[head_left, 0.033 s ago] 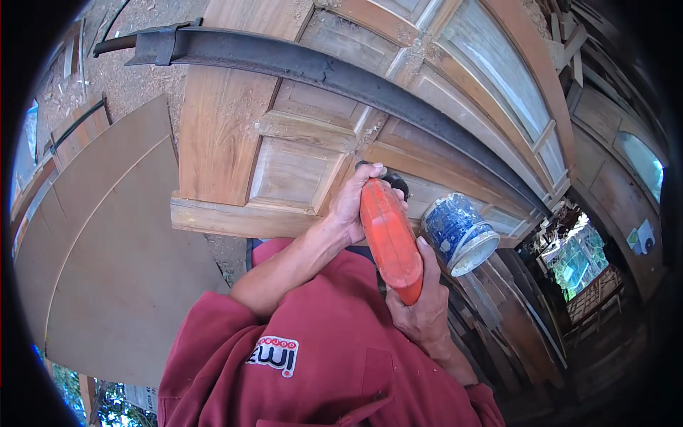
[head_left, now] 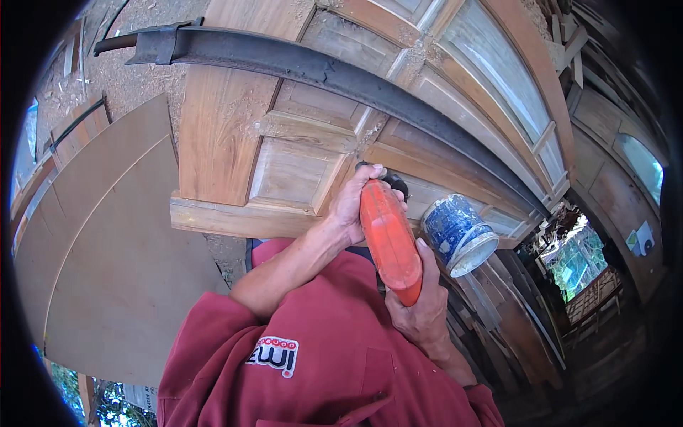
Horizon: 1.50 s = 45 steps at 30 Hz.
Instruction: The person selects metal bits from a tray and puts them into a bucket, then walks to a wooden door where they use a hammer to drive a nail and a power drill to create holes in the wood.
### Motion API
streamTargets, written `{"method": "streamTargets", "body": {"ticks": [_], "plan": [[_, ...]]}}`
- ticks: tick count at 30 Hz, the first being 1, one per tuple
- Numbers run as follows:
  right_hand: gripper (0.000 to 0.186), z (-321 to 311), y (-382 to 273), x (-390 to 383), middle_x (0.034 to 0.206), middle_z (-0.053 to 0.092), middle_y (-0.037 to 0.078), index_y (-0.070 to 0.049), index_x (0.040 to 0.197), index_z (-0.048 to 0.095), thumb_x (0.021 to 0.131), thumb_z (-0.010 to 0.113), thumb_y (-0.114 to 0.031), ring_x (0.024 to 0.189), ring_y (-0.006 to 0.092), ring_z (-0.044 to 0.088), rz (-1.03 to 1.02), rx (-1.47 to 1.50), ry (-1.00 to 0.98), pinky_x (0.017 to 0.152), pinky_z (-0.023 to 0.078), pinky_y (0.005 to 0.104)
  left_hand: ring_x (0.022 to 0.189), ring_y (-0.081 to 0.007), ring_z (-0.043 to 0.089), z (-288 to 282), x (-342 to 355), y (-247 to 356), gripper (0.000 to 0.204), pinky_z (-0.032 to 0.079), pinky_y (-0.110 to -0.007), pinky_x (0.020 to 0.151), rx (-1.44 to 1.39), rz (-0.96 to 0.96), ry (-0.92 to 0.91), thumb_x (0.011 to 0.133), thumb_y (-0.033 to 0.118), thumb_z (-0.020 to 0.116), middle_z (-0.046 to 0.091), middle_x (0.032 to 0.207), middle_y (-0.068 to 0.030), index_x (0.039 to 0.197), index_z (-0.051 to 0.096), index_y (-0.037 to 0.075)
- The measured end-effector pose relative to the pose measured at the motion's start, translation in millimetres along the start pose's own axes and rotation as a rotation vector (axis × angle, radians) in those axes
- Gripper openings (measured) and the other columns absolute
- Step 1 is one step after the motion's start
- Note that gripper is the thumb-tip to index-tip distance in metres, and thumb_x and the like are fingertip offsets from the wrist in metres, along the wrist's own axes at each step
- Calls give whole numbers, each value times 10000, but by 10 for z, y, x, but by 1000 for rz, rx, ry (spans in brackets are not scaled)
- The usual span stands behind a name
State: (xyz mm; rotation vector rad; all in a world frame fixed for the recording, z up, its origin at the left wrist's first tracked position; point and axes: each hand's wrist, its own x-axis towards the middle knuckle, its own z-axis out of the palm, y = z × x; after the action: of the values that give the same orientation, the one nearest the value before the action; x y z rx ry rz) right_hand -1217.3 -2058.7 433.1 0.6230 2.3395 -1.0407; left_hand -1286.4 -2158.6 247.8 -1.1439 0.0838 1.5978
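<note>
An orange, long, rounded plastic thing is in both hands in front of my chest. A black part shows at its far end, and I cannot make out its exact kind. The fingers of my left hand are closed around that far end. My right hand grips the near end from the right, its thumb along the side. Beyond my hands lies a wooden panelled door with wood shavings on it. A blue paint-spattered bucket is just right of the orange thing.
A long dark metal channel crosses above the door. To the left leans a large brown board. Planks are stacked at the right, and another door stands at the far right. Shavings litter the ground.
</note>
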Motion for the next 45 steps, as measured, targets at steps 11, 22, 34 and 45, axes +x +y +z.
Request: {"method": "streamTargets", "body": {"ticks": [11,22,34,45], "plan": [[851,-17,41,37,1086,634,271,21,1431,325,702,756,-54,874,432,679,36,-11,-14,719,572,444,801,-360,687,48,17,-5,360,564,-494,706,-4,17,38,867,415,626,667,869,-187,826,580,61],[853,-58,-112,147,1123,625,279,11,1424,320,728,800,-97,916,432,676,108,-53,-95,738,576,445,795,-375,682,-21,44,48,371,563,-516,699,-47,-3,17,882,415,592,653,860,-184,786,603,57],[841,-80,-96,208,1130,630,271,2,1406,348,727,827,-129,918,421,681,100,-97,-107,739,572,444,797,-371,678,57,25,55,383,552,-500,711,-95,8,36,880,434,581,651,854,-177,797,597,60],[822,-152,28,198,1011,654,192,-2,1375,414,684,834,-148,808,352,669,69,-124,-148,670,549,424,793,-374,674,53,32,-6,394,555,-536,717,-110,50,41,897,448,557,657,851,-172,821,590,63]]}}
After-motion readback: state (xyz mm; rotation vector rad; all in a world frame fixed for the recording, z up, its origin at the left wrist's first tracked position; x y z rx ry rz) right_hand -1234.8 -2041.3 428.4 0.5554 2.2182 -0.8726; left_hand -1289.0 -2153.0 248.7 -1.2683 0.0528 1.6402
